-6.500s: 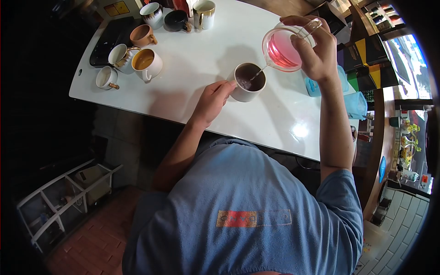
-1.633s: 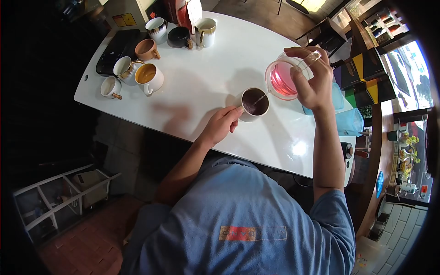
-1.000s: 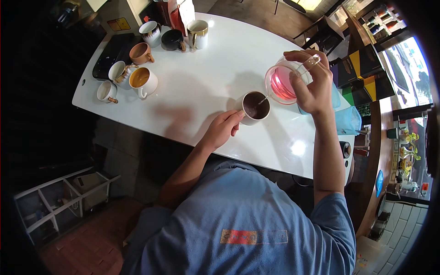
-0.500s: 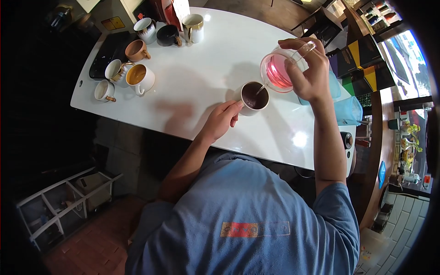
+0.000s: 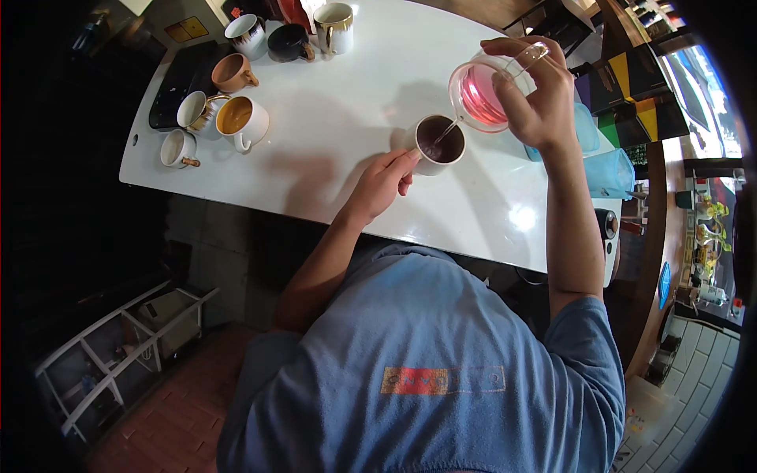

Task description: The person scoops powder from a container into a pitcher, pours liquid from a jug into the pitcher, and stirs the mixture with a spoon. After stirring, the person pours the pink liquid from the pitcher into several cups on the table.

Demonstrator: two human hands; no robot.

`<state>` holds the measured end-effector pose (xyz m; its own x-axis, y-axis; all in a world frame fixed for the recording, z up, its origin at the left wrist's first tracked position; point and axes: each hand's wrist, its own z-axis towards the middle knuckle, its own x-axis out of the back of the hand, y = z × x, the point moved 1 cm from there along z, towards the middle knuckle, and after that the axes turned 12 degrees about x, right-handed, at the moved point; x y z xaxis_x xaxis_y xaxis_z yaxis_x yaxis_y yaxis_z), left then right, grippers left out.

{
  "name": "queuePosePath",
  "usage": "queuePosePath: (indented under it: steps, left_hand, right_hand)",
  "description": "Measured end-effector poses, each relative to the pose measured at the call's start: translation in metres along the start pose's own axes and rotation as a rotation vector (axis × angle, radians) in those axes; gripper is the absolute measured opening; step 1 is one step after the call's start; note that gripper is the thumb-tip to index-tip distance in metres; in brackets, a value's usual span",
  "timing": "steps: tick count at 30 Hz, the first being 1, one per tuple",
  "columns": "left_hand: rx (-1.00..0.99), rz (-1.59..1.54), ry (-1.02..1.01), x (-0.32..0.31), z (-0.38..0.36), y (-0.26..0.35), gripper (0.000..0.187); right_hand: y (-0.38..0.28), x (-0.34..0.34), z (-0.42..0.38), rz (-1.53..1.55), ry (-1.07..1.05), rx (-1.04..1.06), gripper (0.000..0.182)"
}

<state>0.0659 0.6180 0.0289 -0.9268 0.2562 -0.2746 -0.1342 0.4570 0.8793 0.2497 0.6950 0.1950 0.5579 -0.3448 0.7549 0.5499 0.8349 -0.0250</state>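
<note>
My right hand [image 5: 536, 94] grips the handle of a clear glass pitcher [image 5: 479, 96], which is tilted to the left and holds pink liquid. A thin stream runs from its lip into a cup [image 5: 434, 167] with a dark inside, just below and left of it. The cup stands upright on the white table. My left hand [image 5: 384, 185] holds the cup at its left side, fingers closed on it. Liquid with some bubbles shows inside the cup.
Several mugs, among them a yellow-lined one [image 5: 254, 130] and a black one [image 5: 288, 41], stand at the table's left by a black flat device [image 5: 169, 98]. Light-blue items [image 5: 607, 173] lie at the right, near a dark round object [image 5: 606, 224]. The white table [image 5: 339, 118] has rounded corners.
The view has shifted slightly, so the table and cup sit higher in the frame. Liquid in the cup appears a little higher. Both hands keep their holds, and the stream still runs.
</note>
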Motion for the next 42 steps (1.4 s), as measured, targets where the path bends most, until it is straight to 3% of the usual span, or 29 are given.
queuePosePath:
  steps: [42]
  left_hand:
    - [0.044, -0.054, 0.066, 0.045, 0.020, -0.004, 0.035]
  right_hand:
    - [0.009, -0.046, 0.025, -0.050, 0.003, 0.045, 0.027]
